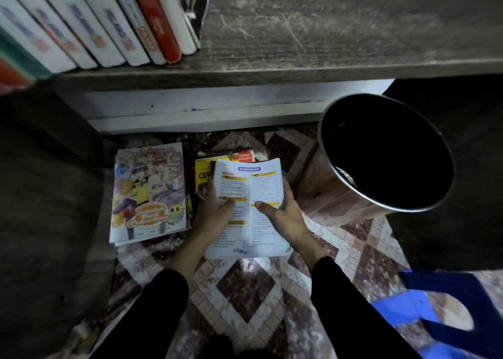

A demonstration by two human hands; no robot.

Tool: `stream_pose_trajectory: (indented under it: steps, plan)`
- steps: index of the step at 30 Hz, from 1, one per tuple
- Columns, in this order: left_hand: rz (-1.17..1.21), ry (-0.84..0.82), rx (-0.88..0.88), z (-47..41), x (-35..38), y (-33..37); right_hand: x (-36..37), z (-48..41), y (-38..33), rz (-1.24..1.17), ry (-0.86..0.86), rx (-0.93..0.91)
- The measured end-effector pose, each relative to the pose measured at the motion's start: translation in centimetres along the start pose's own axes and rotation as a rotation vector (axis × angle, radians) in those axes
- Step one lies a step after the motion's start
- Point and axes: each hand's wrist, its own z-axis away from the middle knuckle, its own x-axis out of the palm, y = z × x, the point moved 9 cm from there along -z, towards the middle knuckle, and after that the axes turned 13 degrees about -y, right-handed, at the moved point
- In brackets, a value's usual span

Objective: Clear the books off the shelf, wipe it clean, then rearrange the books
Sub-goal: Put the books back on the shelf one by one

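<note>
The left hand [213, 209] and right hand [284, 217] each gripped the limp book [251, 184], thumbs on top; set on the seemingly uneven pile [202, 175], it could slide off.

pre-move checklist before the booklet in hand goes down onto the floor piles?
1. Grip on the booklet: ok. The left hand and right hand each hold a side, thumbs on the page.
2. Booklet closed: cannot tell. A contents page faces up and no cover shows.
3. Landing spot: ok. The yellow book lies on the floor under the booklet, with the comic book to its left.
4. Bin out of the way: ok. It stands to the right, apart from the booklet.
5. Shelf cleared: not ok. A row of books stands on its left part.
6. Shelf wiped: cannot tell. Pale marks show on it.
</note>
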Motion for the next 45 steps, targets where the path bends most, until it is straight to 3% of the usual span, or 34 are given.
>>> stream_pose_trajectory:
  steps: [13,30,40,45]
  plan:
    - [-0.042,0.021,0.163,9.6,-4.9,8.7,1.9,7.1,-9.2,0.018,0.041,-0.147]
    - [-0.221,-0.245,0.323,27.1,-0.1,23.1,-5.1,24.1,-20.1,-0.006,0.173,-0.25]
    - [0.061,-0.216,0.465,28.2,2.0,29.8,-10.4,28.0,-26.6,0.147,0.3,-0.356]
    - [0.127,-0.103,0.532,25.3,0.5,32.0,-11.0,25.4,-29.4,0.225,0.256,-0.401]
